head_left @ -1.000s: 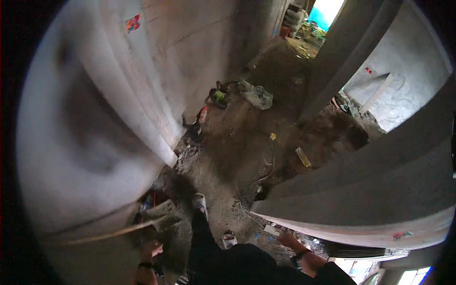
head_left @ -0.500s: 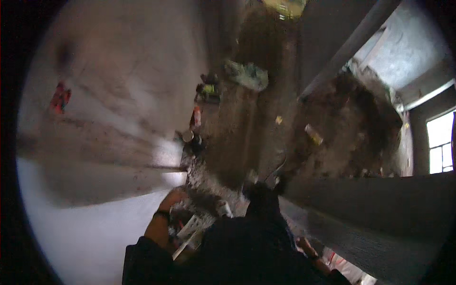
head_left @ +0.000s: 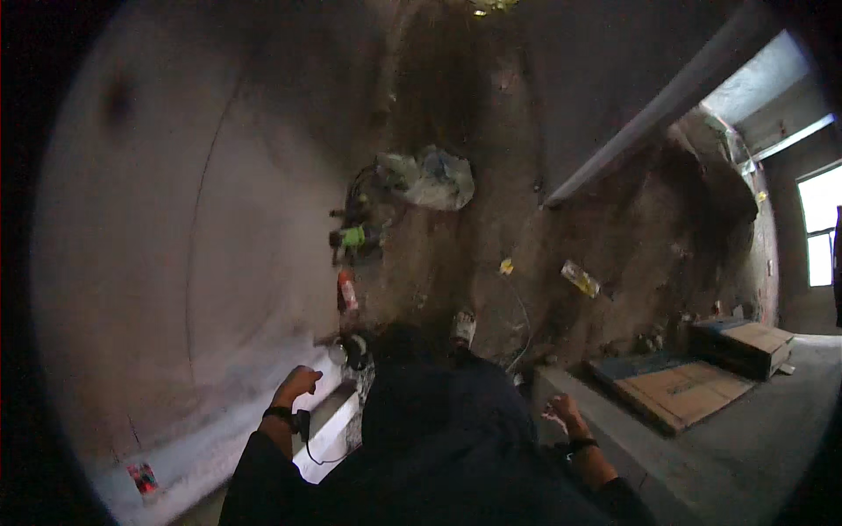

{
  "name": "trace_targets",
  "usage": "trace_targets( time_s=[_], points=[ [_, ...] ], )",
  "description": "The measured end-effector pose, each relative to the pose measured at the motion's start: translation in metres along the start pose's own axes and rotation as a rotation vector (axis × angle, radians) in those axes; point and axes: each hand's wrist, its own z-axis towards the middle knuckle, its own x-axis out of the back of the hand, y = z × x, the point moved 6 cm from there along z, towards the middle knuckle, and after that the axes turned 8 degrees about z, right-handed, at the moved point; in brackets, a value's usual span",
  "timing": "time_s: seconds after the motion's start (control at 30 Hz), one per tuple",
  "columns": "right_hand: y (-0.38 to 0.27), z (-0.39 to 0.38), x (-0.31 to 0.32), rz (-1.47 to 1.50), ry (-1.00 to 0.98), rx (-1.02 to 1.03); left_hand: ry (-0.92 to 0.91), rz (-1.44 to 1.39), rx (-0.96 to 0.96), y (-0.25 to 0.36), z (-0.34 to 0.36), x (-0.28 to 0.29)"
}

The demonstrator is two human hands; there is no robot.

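My left hand (head_left: 300, 383) is in front of me on the left, beside the pale wall, with its fingers curled closed and nothing visible in them. A dark band with a small black device and a thin cable (head_left: 320, 451) is on that wrist. My right hand (head_left: 563, 410) hangs at my right side near the end of a low grey wall, its fingers loosely bent and apart, holding nothing I can see. A dark band (head_left: 579, 445) circles that wrist too. A round pale-topped container (head_left: 337, 354) stands just beyond my left hand.
Along the left wall lie a red-orange bottle (head_left: 347, 290), a green-and-black power tool (head_left: 353, 238) and a crumpled plastic bag (head_left: 428, 178). Right of my path are a clear bottle (head_left: 580, 279), a cable (head_left: 526, 320) and flat cardboard (head_left: 684, 393). A wall edge (head_left: 614, 158) juts in ahead.
My view has moved forward and turned; the floor items now appear lower in the picture. My right hand has swung forward, and the cardboard at right has come into view.
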Motion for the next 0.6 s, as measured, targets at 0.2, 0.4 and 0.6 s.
trace_targets(
  time_s=[0.2,0.4,0.6],
  points=[
    [-0.222,0.099,0.031,-0.406,0.18,0.131,0.044,-0.486,0.285,0.035,0.14,0.173],
    [-0.306,0.161,0.021,0.0,0.12,0.432,0.163,0.25,-0.064,-0.042,0.294,0.238],
    [-0.4,0.226,-0.039,-0.569,0.177,-0.129,0.532,-0.547,0.201,-0.111,0.398,0.447]
  ],
)
